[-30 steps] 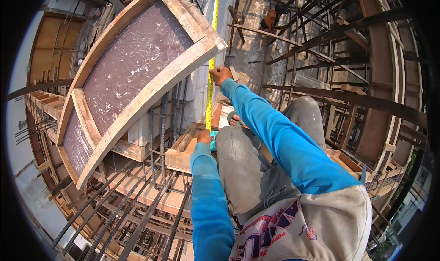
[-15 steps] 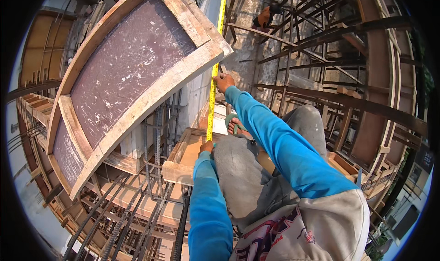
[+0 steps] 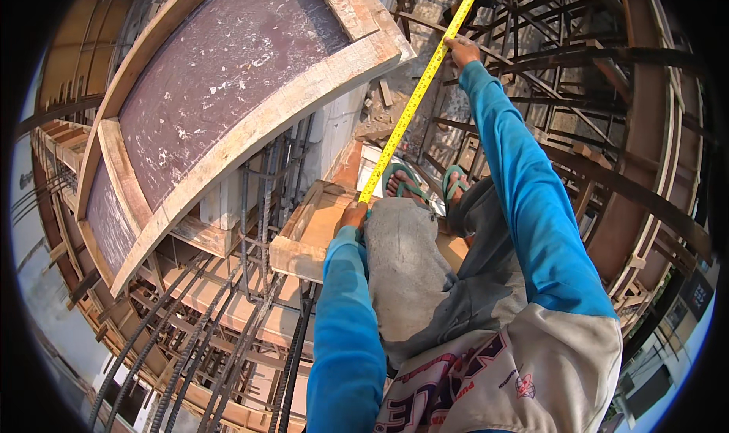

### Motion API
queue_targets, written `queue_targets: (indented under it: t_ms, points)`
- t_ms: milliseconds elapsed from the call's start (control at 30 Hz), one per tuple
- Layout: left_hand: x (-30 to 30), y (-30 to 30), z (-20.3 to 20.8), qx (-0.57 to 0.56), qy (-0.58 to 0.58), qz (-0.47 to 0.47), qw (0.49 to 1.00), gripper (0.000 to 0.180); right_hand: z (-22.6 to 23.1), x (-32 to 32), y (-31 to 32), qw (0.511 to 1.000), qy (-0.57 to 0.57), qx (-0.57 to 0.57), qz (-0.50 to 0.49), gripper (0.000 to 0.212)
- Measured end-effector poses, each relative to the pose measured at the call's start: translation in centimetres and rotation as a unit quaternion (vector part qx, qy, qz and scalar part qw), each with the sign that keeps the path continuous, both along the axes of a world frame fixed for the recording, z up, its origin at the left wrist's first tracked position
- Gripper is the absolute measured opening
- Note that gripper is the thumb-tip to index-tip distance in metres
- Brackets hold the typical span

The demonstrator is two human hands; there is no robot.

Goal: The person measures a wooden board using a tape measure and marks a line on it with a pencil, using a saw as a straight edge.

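A yellow measuring tape (image 3: 411, 109) runs slantwise from my left hand past my right hand and out at the upper edge. My left hand (image 3: 353, 216) is closed on its near end, beside my knee; the tape's case does not show. Farther out, my right hand (image 3: 461, 52), arm stretched forward, pinches the blade's right edge. To the left of the tape stands a large curved formwork panel (image 3: 228, 91), a dark reddish-brown sheet framed in pale timber. Its far corner lies near the tape, apart from it.
Steel reinforcing bars (image 3: 190, 349) stick up at the lower left. A wooden box form (image 3: 300, 254) is beside my left forearm. My sandalled feet (image 3: 405, 183) rest on a narrow ledge. Dark props and beams (image 3: 562, 91) fill the drop at the right, with another curved form (image 3: 645, 144) beyond.
My right hand has moved forward and right, swinging the tape from nearly upright to a slant away from the panel. My left hand has risen slightly, still holding the tape.
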State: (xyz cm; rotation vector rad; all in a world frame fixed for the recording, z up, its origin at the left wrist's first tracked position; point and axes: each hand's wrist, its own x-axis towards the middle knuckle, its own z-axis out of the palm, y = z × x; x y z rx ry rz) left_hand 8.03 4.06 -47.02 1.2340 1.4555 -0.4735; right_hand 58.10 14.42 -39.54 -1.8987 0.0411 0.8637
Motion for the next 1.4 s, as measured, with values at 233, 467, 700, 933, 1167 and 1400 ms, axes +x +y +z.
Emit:
queue_targets:
  t_ms: [233, 467, 700, 933, 1167, 1400]
  points:
    - [3.9, 2.2, 7.9, -0.011, 0.027, -0.060, 0.998, 0.045, 3.7, 6.4, 0.3, 0.996, -0.043, 0.032, -0.071, 0.020]
    - [2.5, 2.8, 5.2, -0.017, 0.251, -0.175, 0.952, 0.036, -0.9, 0.4, 0.6, 0.999, 0.001, 0.043, 0.003, 0.021]
    - [0.2, 2.3, 3.2, -0.027, 0.253, -0.173, 0.951, 0.035, -3.5, -10.0, 2.2, 0.998, 0.011, 0.007, 0.067, 0.025]
    - [-1.4, 0.5, 0.8, -0.041, 0.236, -0.159, 0.958, 0.036, -2.8, -16.7, 3.0, 0.989, -0.027, -0.063, 0.132, 0.029]
    - [-0.7, -0.4, -0.9, -0.048, 0.206, -0.163, 0.964, 0.037, -10.6, -18.8, 3.1, 0.979, -0.050, -0.077, 0.184, 0.032]
    - [-1.9, -1.5, -2.1, -0.063, 0.197, -0.143, 0.968, 0.039, -14.4, -20.8, 4.3, 0.969, -0.096, -0.092, 0.208, 0.034]
